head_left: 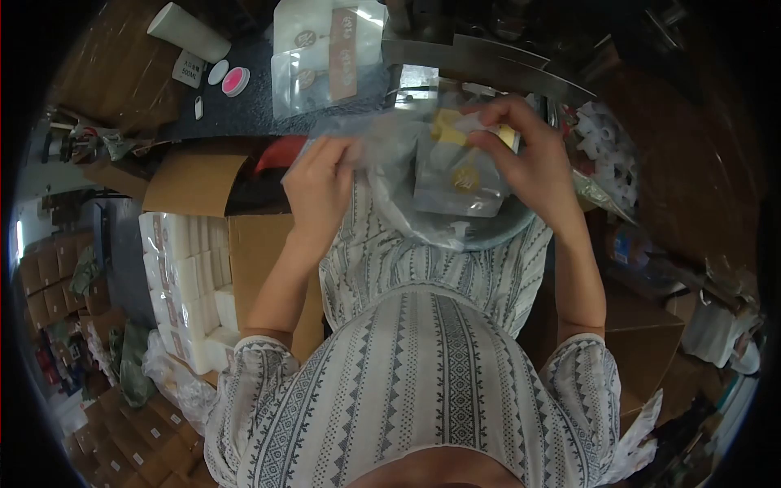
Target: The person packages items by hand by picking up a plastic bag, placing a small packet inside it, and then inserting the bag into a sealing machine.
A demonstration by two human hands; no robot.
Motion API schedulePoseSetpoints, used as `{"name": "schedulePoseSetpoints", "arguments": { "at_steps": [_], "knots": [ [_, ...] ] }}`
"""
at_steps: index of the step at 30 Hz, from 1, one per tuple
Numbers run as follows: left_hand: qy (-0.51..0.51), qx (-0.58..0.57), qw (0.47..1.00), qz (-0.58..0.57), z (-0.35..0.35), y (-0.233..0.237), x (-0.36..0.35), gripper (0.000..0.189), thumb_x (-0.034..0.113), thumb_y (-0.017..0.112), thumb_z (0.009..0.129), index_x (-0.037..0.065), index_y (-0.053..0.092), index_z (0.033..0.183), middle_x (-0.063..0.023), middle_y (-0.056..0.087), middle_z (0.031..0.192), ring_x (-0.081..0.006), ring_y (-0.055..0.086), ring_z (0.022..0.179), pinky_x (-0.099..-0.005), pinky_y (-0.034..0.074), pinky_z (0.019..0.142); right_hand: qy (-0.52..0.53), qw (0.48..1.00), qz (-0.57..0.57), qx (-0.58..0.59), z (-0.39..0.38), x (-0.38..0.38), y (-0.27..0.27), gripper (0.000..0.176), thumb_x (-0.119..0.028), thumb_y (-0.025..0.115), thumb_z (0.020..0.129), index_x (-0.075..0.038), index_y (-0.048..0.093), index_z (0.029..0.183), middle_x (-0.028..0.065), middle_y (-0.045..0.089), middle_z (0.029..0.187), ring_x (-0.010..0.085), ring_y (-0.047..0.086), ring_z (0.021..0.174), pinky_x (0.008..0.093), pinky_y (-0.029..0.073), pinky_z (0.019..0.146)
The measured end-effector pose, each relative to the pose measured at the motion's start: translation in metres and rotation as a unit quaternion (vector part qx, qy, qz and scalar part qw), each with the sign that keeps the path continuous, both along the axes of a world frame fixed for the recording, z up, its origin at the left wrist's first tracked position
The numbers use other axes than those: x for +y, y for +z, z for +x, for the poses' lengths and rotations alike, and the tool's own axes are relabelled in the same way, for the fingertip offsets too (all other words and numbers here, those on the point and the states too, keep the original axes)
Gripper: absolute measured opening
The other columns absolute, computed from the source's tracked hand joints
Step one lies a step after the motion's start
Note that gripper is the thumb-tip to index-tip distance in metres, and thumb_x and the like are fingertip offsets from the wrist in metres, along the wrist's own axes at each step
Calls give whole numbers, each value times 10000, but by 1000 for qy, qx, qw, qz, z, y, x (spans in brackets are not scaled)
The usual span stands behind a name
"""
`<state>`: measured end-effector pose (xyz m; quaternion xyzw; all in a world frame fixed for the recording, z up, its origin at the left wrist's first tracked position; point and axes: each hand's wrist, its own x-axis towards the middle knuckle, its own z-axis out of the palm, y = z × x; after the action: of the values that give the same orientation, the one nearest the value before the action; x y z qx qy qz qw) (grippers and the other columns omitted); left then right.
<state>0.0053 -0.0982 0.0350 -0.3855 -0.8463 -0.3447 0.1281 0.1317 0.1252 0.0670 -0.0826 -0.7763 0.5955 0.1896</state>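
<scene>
Your left hand (319, 180) pinches clear plastic bag (390, 163) edge. Your right hand (525, 154) clamped on yellow packet (450, 126) at bag mouth. White pouch (460, 175) just below right hand, inside bag.

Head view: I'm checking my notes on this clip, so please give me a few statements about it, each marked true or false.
1. The left hand pinches the clear plastic bag. True.
2. The right hand is empty. False: it grips the packet at its yellow top.
3. The pink lid lies in a cardboard box. False: it lies on the dark tabletop, beside a white disc.
4. The stack of pouches lies on the tabletop beyond the hands, touched by neither. True.
</scene>
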Motion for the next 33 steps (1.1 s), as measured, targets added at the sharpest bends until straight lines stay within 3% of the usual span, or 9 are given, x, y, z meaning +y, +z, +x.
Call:
{"name": "schedulePoseSetpoints", "arguments": {
  "at_steps": [6,8,10,17,20,23,25,27,33],
  "knots": [
    [-161,-189,969,-17,16,-12,34,124,106,635,837,20,652,924,-122,634,783,-274,622,664,-313,465,575,74,996,-32,-27,-5,1,-16,200,-68,644,868,-21,515,1014,72,647,1110,141,590,1044,273,464,873],
    [-180,-275,944,-25,16,-14,54,161,141,635,860,0,655,934,-118,652,769,-236,635,648,-295,468,576,-70,994,74,-37,1,11,-19,263,-79,628,883,-9,522,1113,79,642,1118,161,595,1054,279,460,887],
    [-138,-567,812,24,12,-13,74,266,217,630,894,-41,661,945,-97,674,748,-146,643,655,-262,479,589,-115,989,95,-7,11,25,-25,272,-90,650,860,-10,551,1101,101,651,1078,184,617,1018,289,467,867],
    [-136,-652,743,64,-10,-32,102,289,240,612,912,-24,654,1021,-78,673,819,-115,630,686,-249,507,635,-245,926,211,-192,58,52,-7,280,-157,653,843,-66,613,1105,151,637,1045,281,634,934,349,490,806],
    [-173,-575,798,41,-23,-15,87,332,285,551,947,-19,637,1048,-60,670,885,-120,624,724,-257,508,672,-295,798,448,-277,75,82,-35,252,-171,618,847,-87,630,1085,168,624,1055,344,619,920,409,497,784],
    [-108,-482,867,-64,-102,12,68,355,284,533,956,-27,606,1110,-81,662,980,-134,643,778,-263,525,659,-277,800,451,-283,83,88,-37,245,-179,593,840,-73,631,1057,165,620,1073,378,608,922,459,492,780],
    [-49,-318,946,23,-172,-5,75,349,307,539,941,9,626,1101,-101,669,977,-173,652,830,-298,525,698,-273,808,444,-276,81,94,-41,234,-177,600,829,-72,636,1035,164,630,1046,373,608,928,458,490,784],
    [12,113,992,-62,-225,-20,99,430,394,520,921,67,585,1194,-146,615,1154,-284,593,1057,-430,471,877,-263,815,437,-273,76,95,-41,223,-174,606,818,-71,642,1013,164,639,1018,368,607,935,457,488,788],
    [55,135,983,-112,-214,-92,103,633,522,446,906,119,375,1389,-171,339,1455,-454,261,1334,-659,200,1022,-195,844,393,-307,63,100,-35,207,-148,598,821,-28,671,972,216,658,940,367,632,894,423,488,798]
  ]
}}
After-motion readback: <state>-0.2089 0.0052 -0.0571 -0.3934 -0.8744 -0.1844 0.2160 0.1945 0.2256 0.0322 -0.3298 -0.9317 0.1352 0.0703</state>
